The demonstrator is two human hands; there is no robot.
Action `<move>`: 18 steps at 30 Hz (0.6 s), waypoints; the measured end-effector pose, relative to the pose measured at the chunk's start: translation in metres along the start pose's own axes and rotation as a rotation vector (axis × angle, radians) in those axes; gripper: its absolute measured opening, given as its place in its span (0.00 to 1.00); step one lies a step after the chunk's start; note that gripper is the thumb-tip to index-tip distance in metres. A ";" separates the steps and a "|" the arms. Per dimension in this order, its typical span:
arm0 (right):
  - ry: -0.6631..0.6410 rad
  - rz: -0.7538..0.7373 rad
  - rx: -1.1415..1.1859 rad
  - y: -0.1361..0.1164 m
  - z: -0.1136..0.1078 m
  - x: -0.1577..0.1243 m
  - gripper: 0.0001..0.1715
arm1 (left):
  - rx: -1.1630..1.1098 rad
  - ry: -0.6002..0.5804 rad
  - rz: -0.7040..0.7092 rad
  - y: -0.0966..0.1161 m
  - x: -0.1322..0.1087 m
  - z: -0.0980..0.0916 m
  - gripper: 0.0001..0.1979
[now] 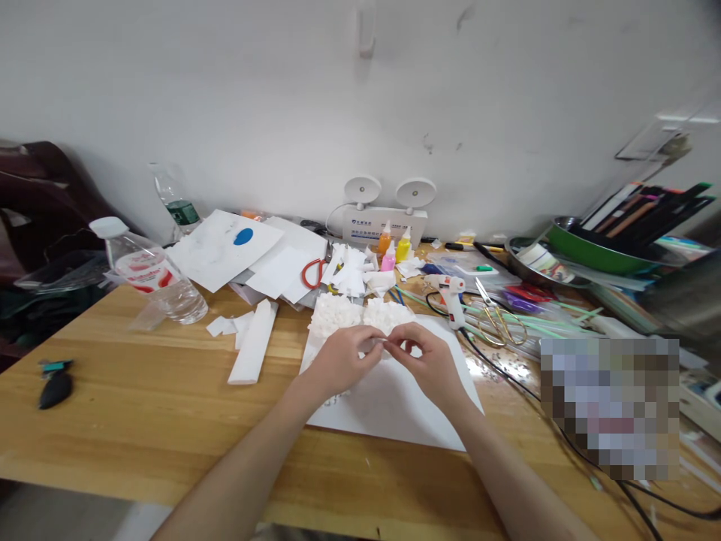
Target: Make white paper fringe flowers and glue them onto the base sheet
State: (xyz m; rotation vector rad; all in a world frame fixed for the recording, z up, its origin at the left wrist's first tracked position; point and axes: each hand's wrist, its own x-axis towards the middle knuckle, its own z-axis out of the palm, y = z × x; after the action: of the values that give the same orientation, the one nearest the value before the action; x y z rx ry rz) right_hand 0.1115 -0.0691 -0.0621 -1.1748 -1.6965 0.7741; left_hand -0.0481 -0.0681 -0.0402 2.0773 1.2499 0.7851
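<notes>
Over a white sheet of paper (394, 406), my left hand (349, 357) and my right hand (422, 357) meet fingertip to fingertip. Both are closed in a pinch on what looks like a small white piece of paper, mostly hidden by the fingers. Just behind my left hand sits a bumpy white clump (332, 314) of what seem to be crumpled paper bits. A second white clump (388, 312) is beside it, behind my right hand. Both clumps rest on the sheet's far part and are partly covered by my hands.
A folded white strip (253, 346) and a water bottle (158, 278) are to the left. Behind stand small paint bottles (388, 255) and red-handled scissors (312, 274). On the right are a glue gun (451, 297), gold scissors (501, 319), black cable (507, 379) and green bowl (591, 248).
</notes>
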 end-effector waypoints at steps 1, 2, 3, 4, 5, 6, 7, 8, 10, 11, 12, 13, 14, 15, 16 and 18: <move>-0.019 0.035 0.038 0.001 0.000 0.000 0.07 | -0.004 0.012 -0.007 0.000 0.000 0.000 0.11; -0.038 0.070 0.081 0.003 -0.001 0.001 0.08 | -0.006 0.019 -0.015 0.001 0.000 -0.001 0.11; -0.056 0.102 0.127 0.005 -0.001 0.001 0.09 | -0.007 0.022 -0.022 0.001 0.000 -0.001 0.11; -0.069 0.129 0.178 0.007 -0.001 0.002 0.10 | -0.009 0.025 -0.025 0.001 0.000 -0.001 0.10; -0.083 0.152 0.232 0.009 -0.001 0.002 0.11 | -0.010 0.028 -0.025 0.002 0.000 -0.001 0.10; -0.096 0.175 0.285 0.010 0.000 0.003 0.13 | -0.012 0.031 -0.025 0.002 0.000 -0.002 0.10; -0.108 0.197 0.332 0.011 0.000 0.003 0.14 | -0.014 0.033 -0.027 0.003 0.000 -0.002 0.09; -0.121 0.219 0.371 0.011 0.001 0.003 0.15 | -0.018 0.032 -0.030 0.003 -0.001 -0.002 0.09; -0.143 0.256 0.433 0.011 0.001 0.003 0.15 | -0.034 0.018 -0.040 0.004 -0.001 -0.003 0.10; -0.151 0.268 0.455 0.010 0.001 0.003 0.14 | -0.046 0.007 -0.045 0.003 -0.001 -0.003 0.10; -0.157 0.275 0.472 0.010 0.001 0.003 0.14 | -0.060 -0.001 -0.045 0.003 -0.001 -0.003 0.11; -0.159 0.277 0.481 0.009 0.000 0.003 0.13 | -0.073 -0.008 -0.042 0.003 -0.001 -0.003 0.11; -0.158 0.276 0.481 0.009 0.000 0.004 0.13 | -0.085 -0.013 -0.038 0.002 -0.001 -0.003 0.10; -0.157 0.274 0.472 0.010 -0.001 0.004 0.14 | -0.094 -0.017 -0.034 0.002 -0.001 -0.004 0.10; -0.157 0.269 0.455 0.010 -0.002 0.004 0.14 | -0.100 -0.021 -0.031 0.001 -0.001 -0.004 0.09; -0.165 0.255 0.412 0.011 -0.003 0.004 0.15 | -0.099 -0.024 -0.031 0.000 0.000 -0.004 0.09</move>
State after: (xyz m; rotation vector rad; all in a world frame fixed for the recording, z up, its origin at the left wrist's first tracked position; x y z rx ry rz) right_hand 0.1177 -0.0612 -0.0695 -1.0663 -1.4356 1.3391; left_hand -0.0509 -0.0679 -0.0378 1.9785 1.2027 0.7901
